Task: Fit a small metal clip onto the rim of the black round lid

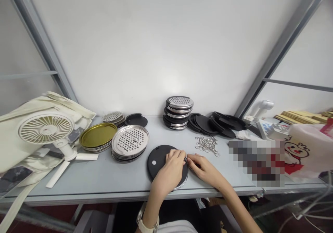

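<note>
A round black disc (158, 160) with a metal rim lies on the grey table (104, 181) in front of me. My left hand (170, 170) rests on the disc, fingers curled at its right edge. My right hand (204, 168) meets it there, fingers pinched together on something small at the rim that I cannot make out. A pile of small metal rings (207, 145) lies just beyond my right hand.
Perforated metal discs (130, 141) and gold trays (97, 135) are stacked at left beside a white fan (47, 129) on a cloth bag. A stack of assembled discs (179, 111) and black lids (215, 123) stand at the back. A plastic bag (307, 149) lies right.
</note>
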A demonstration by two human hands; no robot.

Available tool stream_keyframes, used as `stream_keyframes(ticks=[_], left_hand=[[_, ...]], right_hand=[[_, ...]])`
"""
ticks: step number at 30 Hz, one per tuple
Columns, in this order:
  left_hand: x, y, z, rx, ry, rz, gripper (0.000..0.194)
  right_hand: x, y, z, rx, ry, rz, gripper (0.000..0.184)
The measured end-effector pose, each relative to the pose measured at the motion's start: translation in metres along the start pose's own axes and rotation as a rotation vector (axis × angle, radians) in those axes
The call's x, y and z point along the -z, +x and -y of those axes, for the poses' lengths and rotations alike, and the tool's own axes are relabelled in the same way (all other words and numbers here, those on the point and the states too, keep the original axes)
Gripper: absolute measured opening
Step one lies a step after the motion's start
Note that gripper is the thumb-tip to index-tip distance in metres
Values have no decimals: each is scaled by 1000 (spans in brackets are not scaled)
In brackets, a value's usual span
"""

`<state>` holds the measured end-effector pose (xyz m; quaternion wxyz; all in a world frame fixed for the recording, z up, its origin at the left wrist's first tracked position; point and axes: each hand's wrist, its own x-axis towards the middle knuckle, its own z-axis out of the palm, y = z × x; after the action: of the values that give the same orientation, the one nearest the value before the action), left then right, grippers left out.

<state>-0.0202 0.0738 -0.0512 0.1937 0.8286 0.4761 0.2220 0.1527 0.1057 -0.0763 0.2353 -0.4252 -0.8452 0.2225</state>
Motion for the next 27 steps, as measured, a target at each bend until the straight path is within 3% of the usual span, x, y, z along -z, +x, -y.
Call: stream_keyframes(ticks=[27], left_hand=[[0, -2, 0, -29, 59, -36, 20]], right_hand=[[1, -1, 2, -5, -19, 4, 31]])
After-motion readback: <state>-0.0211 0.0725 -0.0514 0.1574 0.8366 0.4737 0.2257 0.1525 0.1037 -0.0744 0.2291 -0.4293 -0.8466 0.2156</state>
